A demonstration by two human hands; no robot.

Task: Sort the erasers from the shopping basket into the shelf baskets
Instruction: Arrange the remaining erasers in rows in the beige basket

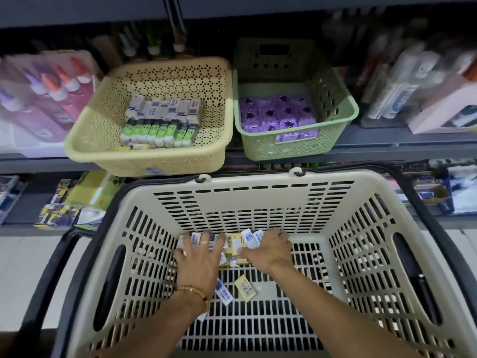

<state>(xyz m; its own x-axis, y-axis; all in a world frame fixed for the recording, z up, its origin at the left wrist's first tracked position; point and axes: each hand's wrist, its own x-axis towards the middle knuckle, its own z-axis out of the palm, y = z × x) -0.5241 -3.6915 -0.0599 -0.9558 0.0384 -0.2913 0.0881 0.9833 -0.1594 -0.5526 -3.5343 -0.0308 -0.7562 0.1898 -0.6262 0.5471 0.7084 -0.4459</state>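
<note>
While spread fingers of the left hand (200,257) press the eraser pile (233,245), the right hand (268,248) curls over it at the shopping basket's (361,228) slotted far wall. Two erasers (boxed) lie loose at 6 o'clock. Perforated yellow basket (103,120) at 11, green basket (333,99) at 1.

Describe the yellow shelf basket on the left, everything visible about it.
The yellow shelf basket is pale plastic, its walls pierced all over with small round holes under a smooth rolled rim. It sits on the shelf tilted toward the camera, its front edge overhanging, close beside the green basket; whether they touch is unclear. Inside lie two rows of erasers: white-and-blue ones at the back, green-sleeved ones in front, with a few yellow packs at the front edge. No hand touches it.
</note>
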